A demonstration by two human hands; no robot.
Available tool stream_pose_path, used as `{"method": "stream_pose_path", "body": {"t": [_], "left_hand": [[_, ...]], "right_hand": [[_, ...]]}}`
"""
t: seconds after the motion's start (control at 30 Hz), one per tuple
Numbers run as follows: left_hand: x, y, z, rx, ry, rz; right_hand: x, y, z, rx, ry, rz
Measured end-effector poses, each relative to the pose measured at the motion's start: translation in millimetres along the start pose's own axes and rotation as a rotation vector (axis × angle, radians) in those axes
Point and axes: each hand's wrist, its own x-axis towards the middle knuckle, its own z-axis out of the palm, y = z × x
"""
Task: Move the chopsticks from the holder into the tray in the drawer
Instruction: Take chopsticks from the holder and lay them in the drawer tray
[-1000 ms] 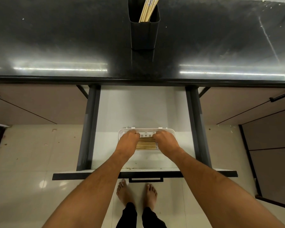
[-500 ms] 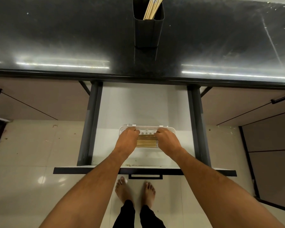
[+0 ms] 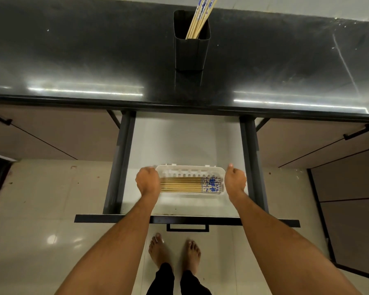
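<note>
In the open drawer (image 3: 179,145) below the black countertop (image 3: 94,60), a white plastic tray (image 3: 190,169) lies crosswise near the drawer front. A row of wooden chopsticks (image 3: 181,184) lies flat inside the tray, parallel to one another, with their blue-and-white patterned ends pointing toward the person's right side. The tray's rear wall shows a line of small slots.

The left hand (image 3: 147,182) is positioned at the left end of the tray, overlapping its edge and covering the plain tips of the chopsticks there. Its fingers are curled inward in a loose fist; whether they press on the tray or grip anything cannot be determined from this angle. The right hand (image 3: 234,180) is positioned just beside the right end of the tray, knuckles up, fingers likewise curled with the thumb raised. Contact with the tray wall cannot be confirmed, and no object is visible in its grasp.

On the countertop, well apart from the drawer, stands a black rectangular holder (image 3: 191,50). A further bundle of chopsticks (image 3: 197,20) remains in it, leaning toward the right and extending past the top of the frame.

The drawer handle (image 3: 187,227) faces the person, whose bare feet (image 3: 175,252) stand on the tiled floor (image 3: 41,209) directly below.
</note>
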Motion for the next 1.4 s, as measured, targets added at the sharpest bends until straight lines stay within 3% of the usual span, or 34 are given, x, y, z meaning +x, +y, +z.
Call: {"method": "stream_pose_path", "body": {"t": [0.07, 0.13, 0.5, 0.9, 1.17, 1.4], "left_hand": [[3.9, -3.6, 1.0, 0.003, -0.054, -0.155], [6.0, -7.1, 2.7, 0.019, -0.099, -0.196], [9.1, -9.4, 5.0, 0.167, -0.172, -0.140], [10.6, -6.4, 1.0, 0.200, -0.151, -0.114], [0.9, 52.0, -20.3, 0.353, -0.146, 0.326], [-2.2, 147.9, -42.2, 0.424, -0.018, 0.812]], "right_hand": [[-1.8, 2.8, 2.1, -0.001, -0.049, 0.090], [-4.1, 3.1, 5.0, 0.003, -0.084, 0.122], [-12.8, 4.3, 12.9, -0.112, -0.048, 0.040], [-17.3, -5.8, 9.8, -0.183, -0.083, -0.011], [-24.0, -58.5, -8.6, -0.511, -0.019, -0.455], [-30.9, -141.4, -36.9, -0.582, 0.074, -0.762]]}}
